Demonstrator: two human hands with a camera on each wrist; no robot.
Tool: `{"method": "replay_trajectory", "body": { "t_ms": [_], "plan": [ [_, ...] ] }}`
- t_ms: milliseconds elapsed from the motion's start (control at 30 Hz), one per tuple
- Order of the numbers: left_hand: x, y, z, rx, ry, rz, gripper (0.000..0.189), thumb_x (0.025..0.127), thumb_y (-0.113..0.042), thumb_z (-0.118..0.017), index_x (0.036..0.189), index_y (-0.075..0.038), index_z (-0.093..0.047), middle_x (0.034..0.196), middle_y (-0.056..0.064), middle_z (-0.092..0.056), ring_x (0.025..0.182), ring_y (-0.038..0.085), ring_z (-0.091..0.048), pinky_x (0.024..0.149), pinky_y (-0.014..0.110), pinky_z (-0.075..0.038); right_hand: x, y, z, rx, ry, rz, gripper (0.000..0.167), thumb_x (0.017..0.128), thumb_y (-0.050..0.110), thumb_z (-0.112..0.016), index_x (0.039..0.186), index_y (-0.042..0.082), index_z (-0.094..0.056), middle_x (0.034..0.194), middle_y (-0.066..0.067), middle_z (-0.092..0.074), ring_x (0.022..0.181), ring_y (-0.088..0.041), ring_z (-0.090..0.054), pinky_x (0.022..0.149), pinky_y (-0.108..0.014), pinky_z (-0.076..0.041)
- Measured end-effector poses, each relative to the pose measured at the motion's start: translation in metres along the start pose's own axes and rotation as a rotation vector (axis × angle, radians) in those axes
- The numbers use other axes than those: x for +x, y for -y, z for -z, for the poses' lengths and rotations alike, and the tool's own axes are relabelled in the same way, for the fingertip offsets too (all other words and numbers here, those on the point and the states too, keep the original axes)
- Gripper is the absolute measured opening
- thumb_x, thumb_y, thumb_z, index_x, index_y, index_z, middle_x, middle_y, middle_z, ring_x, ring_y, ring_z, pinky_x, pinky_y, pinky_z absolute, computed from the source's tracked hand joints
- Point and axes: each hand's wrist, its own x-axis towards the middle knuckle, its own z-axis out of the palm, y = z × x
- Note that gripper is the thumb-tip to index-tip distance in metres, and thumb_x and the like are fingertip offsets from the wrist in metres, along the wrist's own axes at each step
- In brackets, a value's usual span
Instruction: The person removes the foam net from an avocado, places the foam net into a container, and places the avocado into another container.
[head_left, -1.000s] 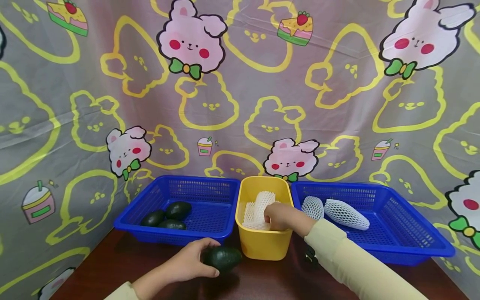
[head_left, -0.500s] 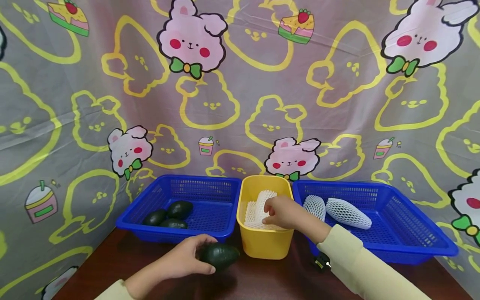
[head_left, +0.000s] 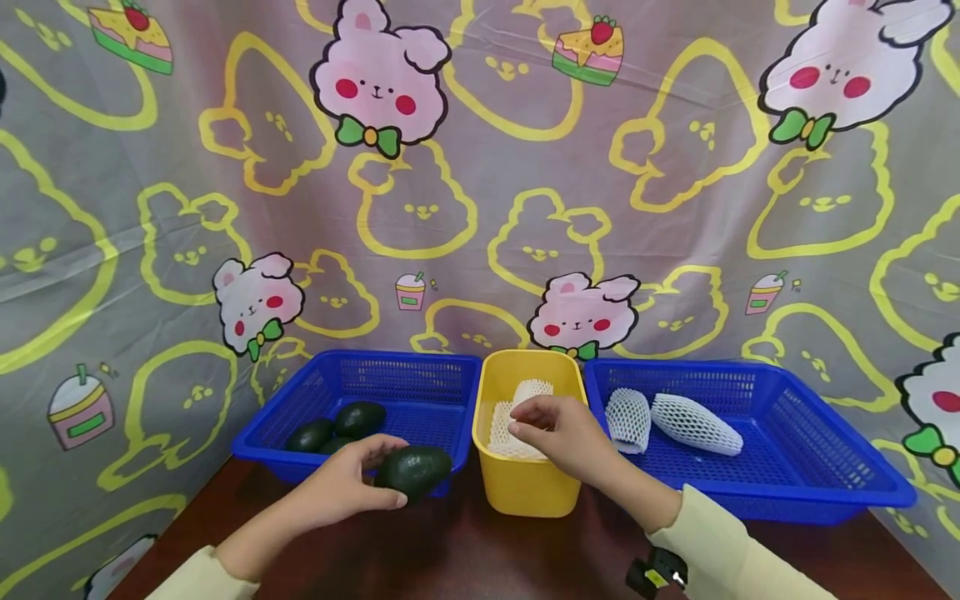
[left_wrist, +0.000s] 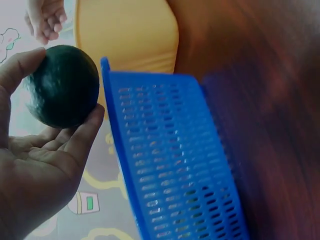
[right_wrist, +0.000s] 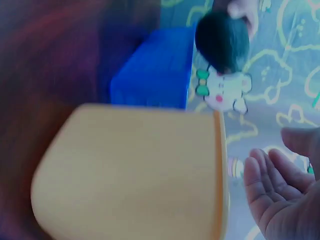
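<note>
In the head view my left hand (head_left: pixel 341 487) grips a dark green avocado (head_left: pixel 414 472) between thumb and fingers, raised at the front rim of the left blue basket (head_left: pixel 420 371). The left wrist view shows the avocado (left_wrist: pixel 64 87) end-on, held clear of the basket wall (left_wrist: pixel 155 150). My right hand (head_left: pixel 566 433) hovers over the front of the yellow bin (head_left: pixel 528 487). Its thumb and fingers stand apart with nothing between them, as the right wrist view of that hand (right_wrist: pixel 280 190) confirms. White foam net sleeves (head_left: pixel 504 429) lie inside the bin, partly hidden by this hand.
Several avocados (head_left: pixel 360 419) lie in the left basket. The right blue basket (head_left: pixel 810 442) holds two net-sleeved items (head_left: pixel 697 423). All containers stand side by side on a dark brown table (head_left: pixel 465 558), with a printed curtain (head_left: pixel 465 183) behind.
My left hand has lifted the avocado up and left, from in front of the bin to the left basket's rim. The right hand has drawn back from the sleeves, its fingers parting.
</note>
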Motion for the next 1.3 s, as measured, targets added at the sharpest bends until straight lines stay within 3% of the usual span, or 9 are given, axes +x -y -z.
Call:
{"method": "replay_trajectory", "body": {
  "t_ms": [233, 400, 667, 900, 1300],
  "plan": [
    [0.009, 0.0, 0.014, 0.022, -0.072, -0.044, 0.064, 0.077, -0.021, -0.081, 0.128, 0.005, -0.051, 0.118, 0.013, -0.061, 0.104, 0.026, -0.06, 0.078, 0.033, -0.052, -0.013, 0.015, -0.019, 0.213, 0.026, -0.028, 0.02, 0.088, 0.016, -0.072, 0.102, 0.002, -0.07, 0.09, -0.003, -0.07, 0.076, -0.017, -0.063, 0.067, -0.027, -0.053],
    [0.016, 0.007, 0.022, 0.098, -0.128, -0.015, 0.064, 0.076, -0.023, -0.082, 0.128, 0.002, -0.053, 0.111, 0.01, -0.063, 0.095, 0.021, -0.061, 0.074, 0.031, -0.052, -0.02, 0.018, -0.035, 0.3, 0.044, -0.019, 0.021, 0.089, 0.014, -0.071, 0.103, -0.002, -0.069, 0.091, -0.006, -0.069, 0.078, -0.022, -0.065, 0.068, -0.026, -0.054],
    [0.028, 0.02, 0.029, 0.198, -0.223, 0.046, 0.067, 0.074, -0.026, -0.083, 0.13, -0.003, -0.053, 0.114, 0.012, -0.062, 0.093, 0.022, -0.061, 0.071, 0.034, -0.052, -0.028, 0.013, -0.062, 0.363, 0.103, -0.05, 0.019, 0.091, 0.014, -0.068, 0.103, -0.002, -0.068, 0.09, -0.003, -0.068, 0.074, -0.017, -0.062, 0.064, -0.024, -0.051],
    [0.041, 0.03, 0.032, 0.242, -0.248, 0.068, 0.066, 0.073, -0.026, -0.083, 0.127, -0.002, -0.054, 0.112, 0.014, -0.061, 0.088, 0.023, -0.06, 0.069, 0.036, -0.052, -0.032, 0.005, -0.086, 0.409, 0.109, -0.09, 0.018, 0.091, 0.012, -0.068, 0.102, -0.003, -0.067, 0.088, -0.004, -0.068, 0.076, -0.019, -0.064, 0.065, -0.03, -0.055],
    [0.065, 0.056, 0.036, 0.346, -0.312, 0.105, 0.064, 0.07, -0.024, -0.084, 0.123, 0.0, -0.056, 0.109, 0.016, -0.063, 0.087, 0.026, -0.061, 0.072, 0.04, -0.051, -0.026, -0.008, -0.12, 0.514, 0.072, -0.266, 0.016, 0.09, 0.007, -0.068, 0.097, -0.007, -0.064, 0.081, -0.01, -0.067, 0.074, -0.024, -0.067, 0.065, -0.037, -0.057]
  ]
}}
